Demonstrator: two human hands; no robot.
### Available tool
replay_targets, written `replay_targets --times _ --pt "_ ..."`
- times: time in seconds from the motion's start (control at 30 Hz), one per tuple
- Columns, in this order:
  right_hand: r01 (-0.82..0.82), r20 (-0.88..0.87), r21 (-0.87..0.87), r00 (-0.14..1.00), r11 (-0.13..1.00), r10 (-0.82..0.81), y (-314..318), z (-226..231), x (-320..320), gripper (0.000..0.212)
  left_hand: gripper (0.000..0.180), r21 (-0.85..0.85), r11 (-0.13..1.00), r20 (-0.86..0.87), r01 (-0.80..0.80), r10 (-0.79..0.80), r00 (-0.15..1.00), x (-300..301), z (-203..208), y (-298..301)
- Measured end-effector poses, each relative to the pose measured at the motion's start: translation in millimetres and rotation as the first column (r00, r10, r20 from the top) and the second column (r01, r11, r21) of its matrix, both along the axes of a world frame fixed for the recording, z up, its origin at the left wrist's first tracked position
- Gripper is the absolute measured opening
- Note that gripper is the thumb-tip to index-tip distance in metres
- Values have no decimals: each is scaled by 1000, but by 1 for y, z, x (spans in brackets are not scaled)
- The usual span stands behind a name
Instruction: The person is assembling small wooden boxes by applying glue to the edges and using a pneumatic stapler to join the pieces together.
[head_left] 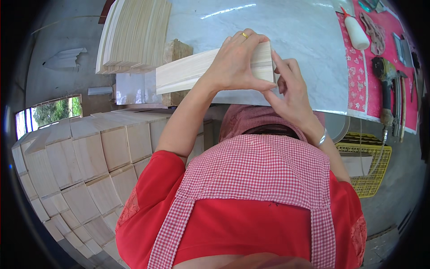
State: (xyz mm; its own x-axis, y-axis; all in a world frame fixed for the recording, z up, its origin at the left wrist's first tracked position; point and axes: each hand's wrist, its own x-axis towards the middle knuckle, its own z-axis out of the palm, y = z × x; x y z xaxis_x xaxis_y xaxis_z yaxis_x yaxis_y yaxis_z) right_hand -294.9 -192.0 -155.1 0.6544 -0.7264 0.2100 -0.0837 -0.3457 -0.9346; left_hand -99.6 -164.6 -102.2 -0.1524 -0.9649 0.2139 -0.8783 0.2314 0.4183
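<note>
I see my left hand [235,62] clamping the board stack [197,69] from above, right hand [291,89] pinching its 3 o'clock end, squaring edges over the worktop [304,36].

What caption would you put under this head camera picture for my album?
Two hands, left hand and right hand, hold a pale wooden board over a marble-look table.

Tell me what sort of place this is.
Probably a small woodworking shop: stacked wooden boxes, a pile of thin wood panels, and a glue bottle and pneumatic nail gun on the worktable.
</note>
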Motion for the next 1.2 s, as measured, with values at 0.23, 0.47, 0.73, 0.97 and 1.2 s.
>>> replay_targets --times 0.23,0.47,0.73,0.97,1.2 --pt "-59 130 48 990 997 53 20 -1 -26 71 85 -17 1000 6 8 -8 1000 1 -1 -2" --pt "-99 223 176 973 979 59 27 1 -37 60 83 -2 1000 13 10 -10 1000 -3 2 -3" --pt "501 -67 -460 803 733 -592 -68 -7 -149 14 82 23 999 9 -39 39 999 -1 -2 4" --pt "334 -573 -644 386 688 -723 -137 1 -272 64 91 85 996 -32 -11 14 999 -7 20 -1" --pt "65 -540 -768 470 638 -698 -159 -36 -282 68 86 -15 999 38 -44 45 998 2 -7 1"
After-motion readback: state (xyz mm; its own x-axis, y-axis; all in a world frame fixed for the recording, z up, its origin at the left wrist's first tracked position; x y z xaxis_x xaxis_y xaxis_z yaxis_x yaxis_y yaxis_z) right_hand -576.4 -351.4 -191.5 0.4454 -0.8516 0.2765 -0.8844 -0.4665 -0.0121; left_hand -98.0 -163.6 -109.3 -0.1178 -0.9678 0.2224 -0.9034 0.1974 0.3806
